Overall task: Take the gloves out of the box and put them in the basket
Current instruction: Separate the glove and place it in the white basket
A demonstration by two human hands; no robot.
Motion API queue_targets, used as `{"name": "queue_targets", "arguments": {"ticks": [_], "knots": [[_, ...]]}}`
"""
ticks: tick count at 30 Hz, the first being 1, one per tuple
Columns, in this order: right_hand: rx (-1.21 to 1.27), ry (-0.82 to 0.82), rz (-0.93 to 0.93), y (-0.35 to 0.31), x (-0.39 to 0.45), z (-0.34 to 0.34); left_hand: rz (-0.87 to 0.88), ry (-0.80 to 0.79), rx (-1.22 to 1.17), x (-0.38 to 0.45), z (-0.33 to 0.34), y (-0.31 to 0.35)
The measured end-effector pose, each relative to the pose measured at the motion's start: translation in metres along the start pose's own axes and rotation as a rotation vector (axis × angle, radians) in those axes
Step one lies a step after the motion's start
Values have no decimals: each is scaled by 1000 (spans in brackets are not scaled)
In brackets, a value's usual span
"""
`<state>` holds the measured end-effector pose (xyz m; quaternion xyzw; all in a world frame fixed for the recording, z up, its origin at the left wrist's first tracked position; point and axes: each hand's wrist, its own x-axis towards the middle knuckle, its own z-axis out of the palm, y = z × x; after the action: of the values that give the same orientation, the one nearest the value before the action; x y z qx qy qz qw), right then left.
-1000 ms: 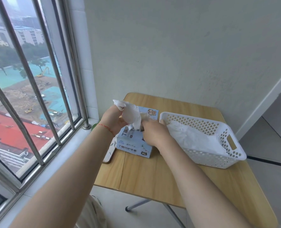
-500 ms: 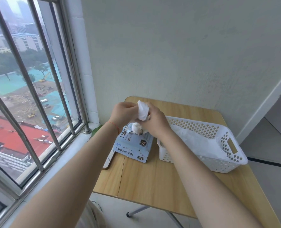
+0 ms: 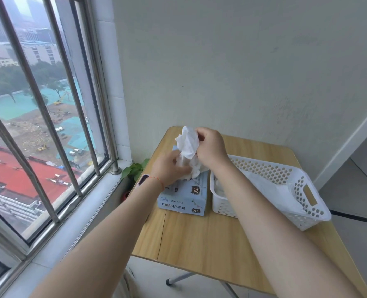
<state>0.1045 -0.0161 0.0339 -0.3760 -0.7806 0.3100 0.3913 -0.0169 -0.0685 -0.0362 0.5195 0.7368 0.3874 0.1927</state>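
A light blue glove box (image 3: 183, 195) marked XL lies on the wooden table (image 3: 201, 244). Above its opening both hands hold a bunch of white gloves (image 3: 188, 145). My right hand (image 3: 211, 147) pinches the top of the bunch, lifted over the box. My left hand (image 3: 169, 169) grips the lower part, right at the box's top. To the right of the box stands a white perforated basket (image 3: 302, 198) with several white gloves (image 3: 270, 186) inside.
A barred window (image 3: 49, 108) runs along the left, with a small green plant (image 3: 134, 169) on its sill beside the table. A plain wall stands right behind the table. The table's front edge and metal legs (image 3: 178, 278) show below.
My right hand has lifted the gloves higher above the box, while my left hand has dropped to the lower part of the bunch. The view has shifted a little.
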Motion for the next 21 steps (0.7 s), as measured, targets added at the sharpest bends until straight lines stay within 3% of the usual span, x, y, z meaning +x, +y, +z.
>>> {"name": "queue_targets", "arguments": {"ticks": [7, 10, 12, 14, 17, 21], "knots": [[123, 144, 23, 14, 3, -9, 17, -41, 170, 3, 1, -2], [98, 100, 72, 20, 0, -12, 44, -45, -18, -2, -1, 4], [65, 31, 121, 23, 0, -12, 87, 51, -211, -5, 1, 10], [52, -61, 160, 21, -1, -12, 143, 154, -187, -5, 3, 14], [97, -117, 164, 13, -1, -16, 123, 159, -144, -3, 9, 13], [230, 76, 162, 4, 8, -29, 88, 106, -11, -4, 11, 3]]}}
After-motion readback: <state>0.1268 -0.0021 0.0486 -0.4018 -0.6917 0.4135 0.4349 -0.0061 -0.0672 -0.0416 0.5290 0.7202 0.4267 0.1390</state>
